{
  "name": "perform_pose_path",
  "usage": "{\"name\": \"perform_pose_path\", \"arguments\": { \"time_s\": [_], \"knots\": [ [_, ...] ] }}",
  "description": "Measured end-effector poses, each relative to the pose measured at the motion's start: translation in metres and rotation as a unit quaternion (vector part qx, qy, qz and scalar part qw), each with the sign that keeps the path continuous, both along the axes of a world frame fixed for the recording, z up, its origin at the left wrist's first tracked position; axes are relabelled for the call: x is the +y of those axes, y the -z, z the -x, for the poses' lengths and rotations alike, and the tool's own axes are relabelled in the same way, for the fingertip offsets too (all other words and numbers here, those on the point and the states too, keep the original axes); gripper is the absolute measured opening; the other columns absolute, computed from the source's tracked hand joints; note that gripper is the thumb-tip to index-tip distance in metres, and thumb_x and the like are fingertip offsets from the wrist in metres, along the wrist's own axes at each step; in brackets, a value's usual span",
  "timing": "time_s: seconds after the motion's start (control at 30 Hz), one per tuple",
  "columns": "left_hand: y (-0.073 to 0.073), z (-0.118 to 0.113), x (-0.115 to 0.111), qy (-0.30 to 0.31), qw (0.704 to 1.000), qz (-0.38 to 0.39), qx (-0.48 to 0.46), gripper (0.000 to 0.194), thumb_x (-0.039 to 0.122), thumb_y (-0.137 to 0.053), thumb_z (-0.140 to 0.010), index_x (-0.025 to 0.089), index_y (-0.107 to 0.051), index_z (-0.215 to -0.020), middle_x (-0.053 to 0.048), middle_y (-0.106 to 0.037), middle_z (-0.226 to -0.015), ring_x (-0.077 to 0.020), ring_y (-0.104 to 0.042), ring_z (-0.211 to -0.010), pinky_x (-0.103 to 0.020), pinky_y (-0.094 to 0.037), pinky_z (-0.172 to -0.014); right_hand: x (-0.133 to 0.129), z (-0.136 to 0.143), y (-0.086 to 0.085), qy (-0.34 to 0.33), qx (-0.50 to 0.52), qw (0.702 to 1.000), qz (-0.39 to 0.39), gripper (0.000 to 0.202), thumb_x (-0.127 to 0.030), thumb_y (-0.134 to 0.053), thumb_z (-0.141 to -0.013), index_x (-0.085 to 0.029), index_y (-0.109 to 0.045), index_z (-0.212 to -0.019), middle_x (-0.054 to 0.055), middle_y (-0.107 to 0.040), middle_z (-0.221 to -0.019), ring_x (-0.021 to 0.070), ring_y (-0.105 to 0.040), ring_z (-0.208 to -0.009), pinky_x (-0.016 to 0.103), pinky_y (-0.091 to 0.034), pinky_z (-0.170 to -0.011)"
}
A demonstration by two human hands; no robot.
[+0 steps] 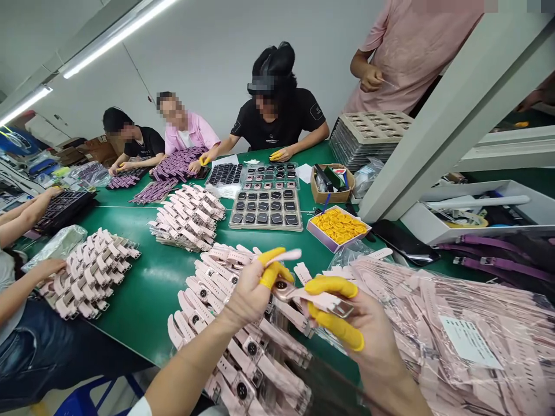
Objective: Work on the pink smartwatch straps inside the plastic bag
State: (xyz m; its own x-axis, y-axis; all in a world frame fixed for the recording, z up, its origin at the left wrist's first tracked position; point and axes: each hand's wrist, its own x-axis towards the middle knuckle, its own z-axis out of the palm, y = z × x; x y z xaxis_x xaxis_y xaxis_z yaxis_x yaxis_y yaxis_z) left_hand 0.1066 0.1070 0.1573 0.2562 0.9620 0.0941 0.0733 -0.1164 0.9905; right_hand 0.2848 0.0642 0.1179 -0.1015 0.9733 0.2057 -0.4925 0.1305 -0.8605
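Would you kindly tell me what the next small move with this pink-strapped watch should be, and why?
I would probably have the right hand give the buckle strap a light tug while the left hand steadies the watch. The right fingers pinch that strap, the left fingers are at the watch, and the picture does not show whether the strap is locked in.

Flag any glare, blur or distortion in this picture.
Head view, top left: the tube light is blown out; head view, right: plastic glare streaks the bagged pink straps; head view, bottom: smearing beside the right forearm; head view, upper right: the post leans, lens distortion or camera tilt unclear.
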Motion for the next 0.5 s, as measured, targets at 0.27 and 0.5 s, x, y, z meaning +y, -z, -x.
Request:
{"name": "perform_pose_path", "arguments": {
  "time_s": [0.27, 0.5],
  "knots": [
    [0.033, 0.004, 0.007, -0.064, 0.987, -0.117, 0.091, 0.043, 0.039, -0.044, -0.108, 0.017, -0.058, -0.142, -0.01, -0.074, -0.107, -0.0194, -0.067, -0.091, -0.037, -0.055, -0.094, 0.026, 0.026, 0.008, 0.043, 0.016, 0.999, 0.028, 0.024, -0.049, -0.063, -0.102, -0.025, -0.061, -0.105, -0.002, -0.062, -0.08, 0.0152, -0.058, -0.069, 0.027, -0.054, -0.068],
    [0.051, 0.012, 0.011, -0.014, 0.938, -0.266, 0.223, 0.05, 0.018, -0.044, -0.104, 0.02, -0.049, -0.154, -0.014, -0.071, -0.129, -0.0219, -0.07, -0.111, -0.037, -0.057, -0.1, 0.034, 0.041, 0.03, 0.105, -0.022, 0.994, 0.033, 0.036, -0.056, -0.062, -0.1, -0.029, -0.057, -0.125, 0.0, -0.06, -0.094, 0.0142, -0.058, -0.073, 0.026, -0.054, -0.067]
  ]
}}
